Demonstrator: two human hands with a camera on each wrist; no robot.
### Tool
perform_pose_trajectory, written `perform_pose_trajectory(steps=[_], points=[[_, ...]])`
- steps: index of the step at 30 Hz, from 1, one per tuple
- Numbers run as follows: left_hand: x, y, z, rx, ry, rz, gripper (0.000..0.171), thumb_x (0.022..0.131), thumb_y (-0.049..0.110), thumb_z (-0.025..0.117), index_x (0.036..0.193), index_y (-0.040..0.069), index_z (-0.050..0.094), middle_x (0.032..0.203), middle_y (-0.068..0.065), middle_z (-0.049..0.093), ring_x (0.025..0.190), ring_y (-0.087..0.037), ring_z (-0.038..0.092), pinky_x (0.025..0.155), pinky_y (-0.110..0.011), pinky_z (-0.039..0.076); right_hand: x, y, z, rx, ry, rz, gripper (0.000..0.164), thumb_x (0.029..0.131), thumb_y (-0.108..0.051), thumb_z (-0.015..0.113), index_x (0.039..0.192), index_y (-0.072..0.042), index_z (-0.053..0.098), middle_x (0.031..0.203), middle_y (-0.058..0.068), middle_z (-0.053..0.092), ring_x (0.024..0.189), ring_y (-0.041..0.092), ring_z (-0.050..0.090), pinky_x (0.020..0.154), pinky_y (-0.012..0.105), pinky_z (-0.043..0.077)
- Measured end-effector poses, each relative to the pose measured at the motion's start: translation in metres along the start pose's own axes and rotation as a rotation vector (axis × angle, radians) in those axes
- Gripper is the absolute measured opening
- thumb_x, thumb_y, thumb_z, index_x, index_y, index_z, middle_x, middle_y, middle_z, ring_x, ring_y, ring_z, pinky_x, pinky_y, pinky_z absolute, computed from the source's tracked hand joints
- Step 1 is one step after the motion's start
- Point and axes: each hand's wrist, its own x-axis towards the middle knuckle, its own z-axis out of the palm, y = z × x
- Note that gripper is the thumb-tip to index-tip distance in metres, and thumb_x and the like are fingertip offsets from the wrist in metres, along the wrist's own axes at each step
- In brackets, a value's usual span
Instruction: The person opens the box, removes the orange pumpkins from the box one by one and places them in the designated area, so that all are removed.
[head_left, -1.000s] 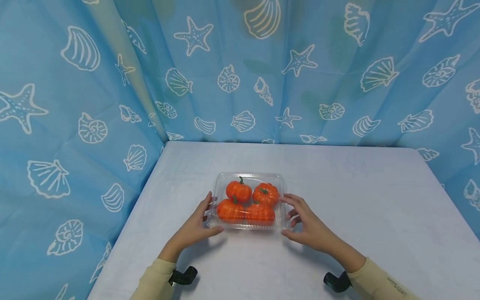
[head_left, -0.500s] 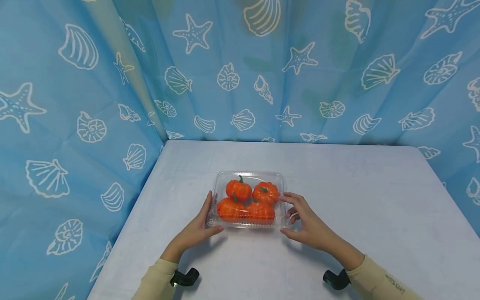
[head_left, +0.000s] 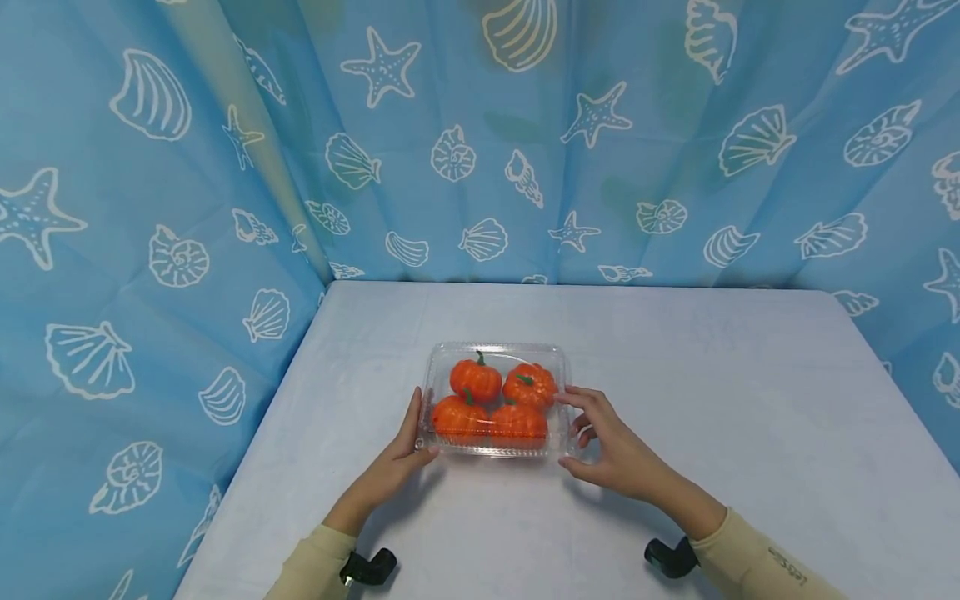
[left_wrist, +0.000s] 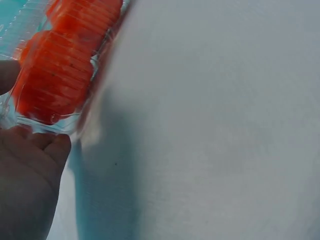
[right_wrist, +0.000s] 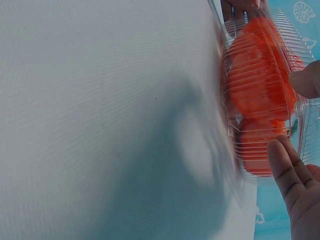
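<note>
Between my hands a clear plastic clamshell box rests on the table, its lid closed over several small orange pumpkins with green stems. Along the box's left side, my left hand lies with fingers extended and the thumb by the front left corner. The left wrist view shows that hand right at the ribbed plastic wall. My right hand is at the opposite side, index fingertip at the box's edge, thumb near the front right corner, the other fingers loosely bent. Close up, its fingers overlap the clear wall.
A white cloth covers the table. Behind it and on the left hangs a blue curtain with white shells and starfish. A black wrist device sits at each beige sleeve.
My left hand has eased slightly back; its thumb has drawn leftward from the box's front edge and its fingers look straighter. The right hand and the box have hardly moved.
</note>
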Motion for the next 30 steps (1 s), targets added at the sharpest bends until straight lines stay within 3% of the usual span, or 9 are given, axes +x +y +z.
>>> perform_pose_trajectory(steps=[6, 11, 20, 23, 27, 30], points=[[-0.0035, -0.0013, 0.0016, 0.014, 0.035, 0.037, 0.084, 0.103, 0.009, 0.051, 0.163, 0.009, -0.007, 0.171, -0.013, -0.002, 0.156, -0.033, -0.006, 0.123, -0.059, 0.003, 0.0005, -0.0010, 0.0008, 0.001, 0.001, -0.009, 0.087, 0.080, -0.009, 0.086, 0.151, -0.016, 0.037, 0.156, 0.015, 0.031, 0.101, 0.014, 0.058, 0.082, 0.026, 0.058], [-0.0048, -0.0001, 0.0031, 0.014, 0.047, 0.033, 0.081, 0.104, 0.009, 0.049, 0.164, 0.011, -0.006, 0.171, -0.009, 0.001, 0.156, -0.028, -0.004, 0.124, -0.055, 0.003, 0.0004, -0.0007, 0.0007, -0.007, 0.007, -0.019, 0.088, 0.079, -0.009, 0.087, 0.151, -0.017, 0.037, 0.156, 0.015, 0.031, 0.101, 0.015, 0.059, 0.083, 0.027, 0.059], [-0.0042, -0.0025, 0.0053, 0.021, 0.066, 0.037, 0.076, 0.105, 0.008, 0.045, 0.164, 0.010, -0.004, 0.171, -0.009, 0.000, 0.156, -0.030, -0.003, 0.124, -0.056, 0.005, -0.0005, -0.0003, 0.0000, 0.007, 0.006, -0.023, 0.088, 0.079, -0.008, 0.087, 0.151, -0.016, 0.038, 0.155, 0.015, 0.031, 0.100, 0.014, 0.059, 0.082, 0.028, 0.059], [-0.0041, -0.0028, 0.0058, 0.016, 0.065, 0.037, 0.075, 0.105, 0.008, 0.043, 0.164, 0.010, -0.004, 0.171, -0.008, -0.001, 0.157, -0.028, -0.004, 0.125, -0.051, 0.004, -0.0012, 0.0001, 0.0000, 0.007, 0.008, -0.031, 0.088, 0.079, -0.007, 0.087, 0.151, -0.015, 0.038, 0.155, 0.015, 0.032, 0.099, 0.013, 0.059, 0.082, 0.030, 0.060], [-0.0045, -0.0015, 0.0059, 0.035, 0.080, 0.027, 0.072, 0.106, 0.009, 0.041, 0.164, 0.013, -0.002, 0.172, -0.005, 0.002, 0.157, -0.025, -0.002, 0.124, -0.034, 0.005, -0.0014, 0.0001, -0.0004, 0.004, 0.006, -0.031, 0.088, 0.079, -0.007, 0.086, 0.151, -0.014, 0.038, 0.155, 0.015, 0.031, 0.099, 0.013, 0.059, 0.082, 0.029, 0.060], [-0.0043, -0.0011, 0.0059, 0.048, 0.092, 0.034, 0.072, 0.107, 0.009, 0.041, 0.165, 0.013, -0.001, 0.171, -0.006, 0.004, 0.157, -0.026, 0.000, 0.125, -0.036, 0.006, -0.0012, 0.0000, -0.0008, -0.006, 0.008, -0.026, 0.087, 0.079, -0.008, 0.086, 0.151, -0.014, 0.038, 0.155, 0.016, 0.031, 0.099, 0.013, 0.059, 0.082, 0.027, 0.059]])
